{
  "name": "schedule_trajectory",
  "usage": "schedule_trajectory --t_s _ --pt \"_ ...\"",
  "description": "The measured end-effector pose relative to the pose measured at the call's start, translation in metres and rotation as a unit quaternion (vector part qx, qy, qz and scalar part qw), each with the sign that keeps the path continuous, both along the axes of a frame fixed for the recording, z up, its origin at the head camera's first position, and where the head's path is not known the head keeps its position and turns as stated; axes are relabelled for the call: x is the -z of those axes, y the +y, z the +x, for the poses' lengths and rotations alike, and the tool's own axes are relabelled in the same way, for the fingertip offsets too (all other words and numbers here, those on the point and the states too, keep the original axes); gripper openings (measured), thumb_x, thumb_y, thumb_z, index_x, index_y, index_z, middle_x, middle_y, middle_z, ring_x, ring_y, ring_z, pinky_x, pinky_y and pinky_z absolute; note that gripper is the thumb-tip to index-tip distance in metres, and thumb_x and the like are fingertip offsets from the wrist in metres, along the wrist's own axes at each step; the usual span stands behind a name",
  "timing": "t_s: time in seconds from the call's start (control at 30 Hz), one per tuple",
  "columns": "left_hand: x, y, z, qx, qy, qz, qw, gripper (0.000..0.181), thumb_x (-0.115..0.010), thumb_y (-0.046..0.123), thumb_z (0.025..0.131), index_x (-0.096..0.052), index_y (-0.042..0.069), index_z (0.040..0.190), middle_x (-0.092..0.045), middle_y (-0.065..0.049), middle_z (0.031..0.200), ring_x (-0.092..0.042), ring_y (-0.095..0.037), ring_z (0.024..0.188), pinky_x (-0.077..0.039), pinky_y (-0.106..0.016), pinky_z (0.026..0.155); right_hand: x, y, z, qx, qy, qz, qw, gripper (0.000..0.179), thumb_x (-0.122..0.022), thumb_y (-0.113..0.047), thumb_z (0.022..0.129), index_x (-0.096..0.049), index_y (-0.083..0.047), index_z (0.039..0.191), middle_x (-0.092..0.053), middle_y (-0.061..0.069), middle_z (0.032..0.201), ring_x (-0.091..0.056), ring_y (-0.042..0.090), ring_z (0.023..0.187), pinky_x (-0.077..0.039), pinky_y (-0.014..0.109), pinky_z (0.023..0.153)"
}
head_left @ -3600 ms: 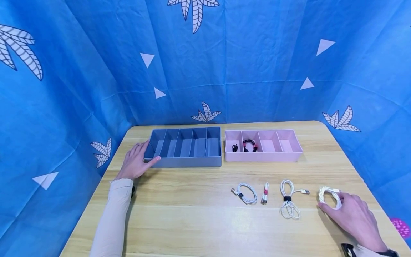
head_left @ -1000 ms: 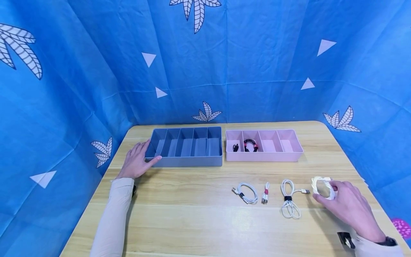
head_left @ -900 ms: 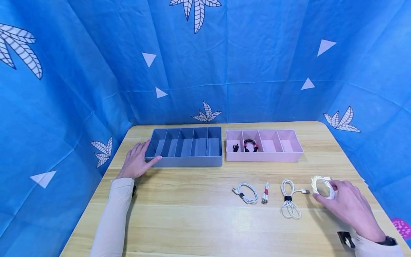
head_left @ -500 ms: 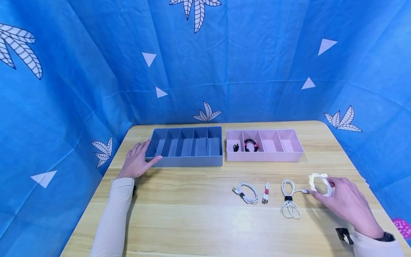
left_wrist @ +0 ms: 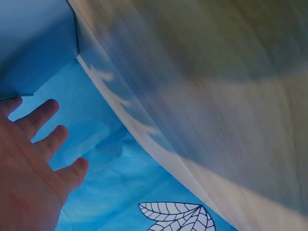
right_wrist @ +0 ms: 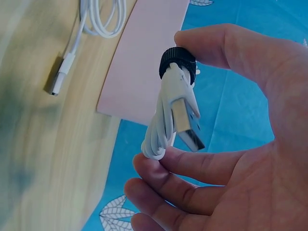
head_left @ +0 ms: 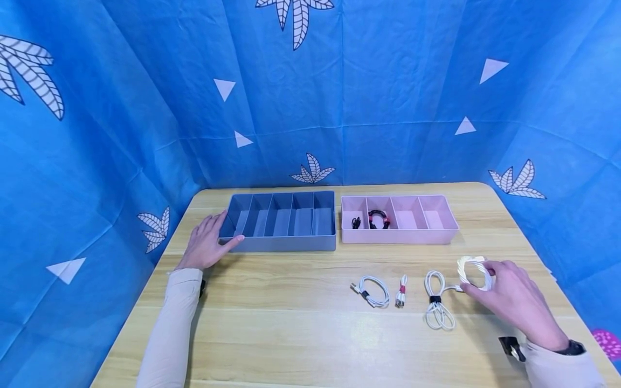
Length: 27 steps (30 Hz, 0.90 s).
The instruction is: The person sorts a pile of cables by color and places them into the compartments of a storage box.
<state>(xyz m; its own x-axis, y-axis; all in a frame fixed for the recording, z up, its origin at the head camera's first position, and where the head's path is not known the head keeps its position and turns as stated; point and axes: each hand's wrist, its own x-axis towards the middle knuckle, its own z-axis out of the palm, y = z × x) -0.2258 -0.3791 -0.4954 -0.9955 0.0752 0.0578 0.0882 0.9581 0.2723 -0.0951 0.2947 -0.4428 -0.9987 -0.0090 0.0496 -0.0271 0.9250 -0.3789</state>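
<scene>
The right hand (head_left: 511, 296) pinched a coiled white USB cable (right_wrist: 161, 118) by opposite edges, thumb at the black tie (right_wrist: 177, 58) and fingertips across from it, a hold that probably kept the bundle from twisting. That coil hung above the tabletop (head_left: 291, 323), near the bow-shaped white cable (head_left: 437, 307) (its black band (head_left: 435, 299) seemingly there to gather the loops). The left hand (head_left: 206, 245) lay unclenched at the left end of the blue-gray divided box (head_left: 281, 246), perhaps steadying it. Inside the pink divided box (head_left: 398, 237), a small black cable (head_left: 356, 222) and a black cable ring (head_left: 371, 219) occupied separate compartments, presumably to avoid tangling.
</scene>
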Motion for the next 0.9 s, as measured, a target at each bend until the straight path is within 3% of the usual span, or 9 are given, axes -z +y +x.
schedule_trajectory --t_s 0.1,0.17,0.37,0.6,0.7,0.9 --pt "-0.001 0.001 0.000 0.002 0.003 -0.003 1.0000 0.102 -0.044 0.081 0.084 -0.005 0.025 0.160 -0.019 -0.018 0.165 -0.013 -0.045 0.150 -0.009 -0.070 0.117 -0.001 -0.003 -0.001 0.000 -0.002 0.001 1.0000 0.089 -0.078 -0.058 0.074 -0.058 0.016 0.120 -0.063 0.030 0.095 -0.058 0.043 0.090 -0.047 0.046 0.062" --pt "-0.001 0.001 0.000 0.002 0.003 -0.004 1.0000 0.102 -0.044 0.081 0.084 -0.006 0.025 0.160 -0.019 -0.018 0.165 -0.013 -0.045 0.150 -0.009 -0.069 0.117 -0.002 -0.005 -0.002 0.000 -0.002 0.002 1.0000 0.090 -0.077 -0.060 0.075 -0.058 0.016 0.121 -0.062 0.036 0.110 -0.057 0.048 0.096 -0.047 0.053 0.067" --pt "-0.002 0.001 0.001 0.002 0.000 -0.005 1.0000 0.102 -0.044 0.080 0.084 -0.004 0.025 0.160 -0.017 -0.017 0.165 -0.012 -0.045 0.151 -0.009 -0.070 0.117 -0.005 -0.011 -0.007 0.000 0.014 0.004 0.9999 0.086 -0.079 -0.057 0.073 -0.060 0.014 0.118 -0.063 0.032 0.106 -0.057 0.040 0.089 -0.045 0.043 0.060" --pt "-0.002 0.001 0.001 0.000 -0.003 0.001 1.0000 0.102 -0.045 0.081 0.084 -0.004 0.026 0.160 -0.017 -0.017 0.165 -0.012 -0.046 0.151 -0.008 -0.071 0.117 -0.007 -0.017 -0.011 -0.003 -0.005 0.001 1.0000 0.088 -0.079 -0.055 0.074 -0.057 0.016 0.122 -0.059 0.036 0.114 -0.054 0.045 0.097 -0.046 0.055 0.071" --pt "-0.002 0.001 0.001 -0.001 -0.005 0.003 1.0000 0.102 -0.044 0.082 0.084 -0.003 0.027 0.160 -0.016 -0.017 0.165 -0.011 -0.046 0.151 -0.007 -0.070 0.117 -0.008 -0.020 -0.013 -0.005 -0.005 0.001 1.0000 0.088 -0.079 -0.055 0.075 -0.057 0.015 0.122 -0.059 0.036 0.114 -0.054 0.045 0.097 -0.046 0.053 0.069" --pt "-0.002 0.000 0.000 0.000 -0.009 0.003 1.0000 0.102 -0.044 0.081 0.084 -0.001 0.027 0.160 -0.015 -0.018 0.165 -0.010 -0.047 0.151 -0.006 -0.071 0.117 -0.011 -0.025 -0.018 -0.017 0.014 0.007 0.9997 0.081 -0.080 -0.051 0.074 -0.061 0.013 0.119 -0.061 0.027 0.100 -0.054 0.037 0.087 -0.040 0.036 0.060"
